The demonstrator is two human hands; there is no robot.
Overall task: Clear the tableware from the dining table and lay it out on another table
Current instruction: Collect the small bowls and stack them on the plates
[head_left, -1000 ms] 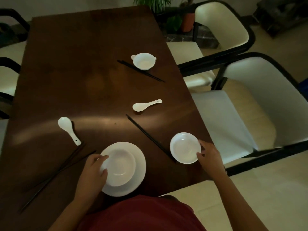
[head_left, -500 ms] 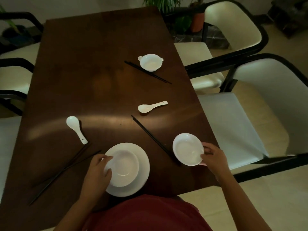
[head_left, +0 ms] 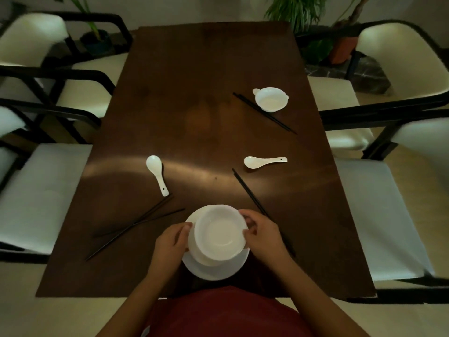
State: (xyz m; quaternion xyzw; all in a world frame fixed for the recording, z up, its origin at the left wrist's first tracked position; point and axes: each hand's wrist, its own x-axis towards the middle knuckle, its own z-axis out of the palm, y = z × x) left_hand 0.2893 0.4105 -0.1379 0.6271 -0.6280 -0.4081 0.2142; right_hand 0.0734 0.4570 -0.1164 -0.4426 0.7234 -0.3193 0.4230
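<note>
White bowls (head_left: 220, 235) stacked on a plate (head_left: 215, 269) at the table's (head_left: 194, 93) near edge; my left hand (head_left: 170, 242) and right hand (head_left: 263, 235) grasp the rims.

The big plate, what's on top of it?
A white bowl sits over the plate, gripped by the left hand and right hand. Whether another dish hides beneath the bowl cannot be seen.

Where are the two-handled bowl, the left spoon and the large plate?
two-handled bowl (head_left: 271, 99): head view, inside of the bowl.
left spoon (head_left: 153, 163): head view, on its scoop.
large plate (head_left: 216, 272): head view, bare near rim.
</note>
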